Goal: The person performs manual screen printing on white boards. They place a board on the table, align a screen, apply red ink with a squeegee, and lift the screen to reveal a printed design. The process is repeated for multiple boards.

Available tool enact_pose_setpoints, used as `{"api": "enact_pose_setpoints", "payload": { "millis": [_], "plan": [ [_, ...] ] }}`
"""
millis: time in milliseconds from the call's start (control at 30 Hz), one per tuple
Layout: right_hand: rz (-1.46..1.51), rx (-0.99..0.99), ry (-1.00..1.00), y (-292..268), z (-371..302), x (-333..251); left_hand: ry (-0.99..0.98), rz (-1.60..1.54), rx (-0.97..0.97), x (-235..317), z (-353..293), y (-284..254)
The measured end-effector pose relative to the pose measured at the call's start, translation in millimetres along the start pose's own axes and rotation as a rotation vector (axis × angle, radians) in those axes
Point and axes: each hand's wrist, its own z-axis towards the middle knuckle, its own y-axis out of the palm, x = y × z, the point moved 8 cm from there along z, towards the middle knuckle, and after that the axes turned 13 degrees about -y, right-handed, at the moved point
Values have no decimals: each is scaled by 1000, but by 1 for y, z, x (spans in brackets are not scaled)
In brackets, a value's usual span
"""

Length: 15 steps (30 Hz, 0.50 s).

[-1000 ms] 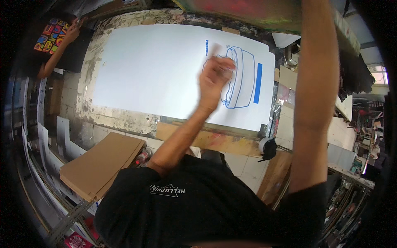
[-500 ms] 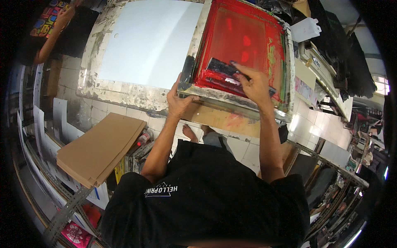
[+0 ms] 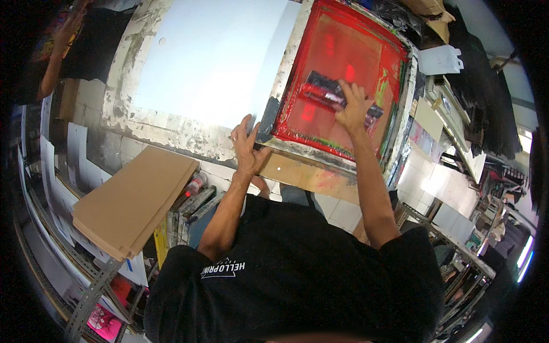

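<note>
A red screen-printing frame (image 3: 394, 123) lies flat on the worn printing table (image 3: 171, 134). My right hand (image 3: 351, 106) grips a dark squeegee (image 3: 326, 91) pressed on the red mesh, near its middle. My left hand (image 3: 249, 146) rests with fingers spread on the frame's near left corner and the table edge. To the left of the frame, a large white sheet (image 3: 211, 57) covers the table top.
A stack of brown cardboard sheets (image 3: 134, 200) sits on a metal rack at lower left. Bottles and tools (image 3: 194, 188) lie below the table edge. Another person's arm (image 3: 57, 51) shows at the far upper left. Shelves and papers (image 3: 446, 120) crowd the right side.
A second ago the frame was raised and a blue print on the white sheet showed; since then the red frame came down, my right hand took the squeegee, and my left moved to the frame's corner.
</note>
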Motion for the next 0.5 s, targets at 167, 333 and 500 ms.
{"api": "enact_pose_setpoints", "payload": {
  "millis": [167, 333, 500],
  "plan": [
    [-169, 73, -20, 2, 76, 63, -9, -44, -7, 1, 1, -2],
    [-313, 145, -51, 6, 152, 123, -46, -33, -48, -1, 2, 0],
    [-345, 250, -140, 15, 212, 182, -60, -44, -47, -1, -1, 0]
  ]
}}
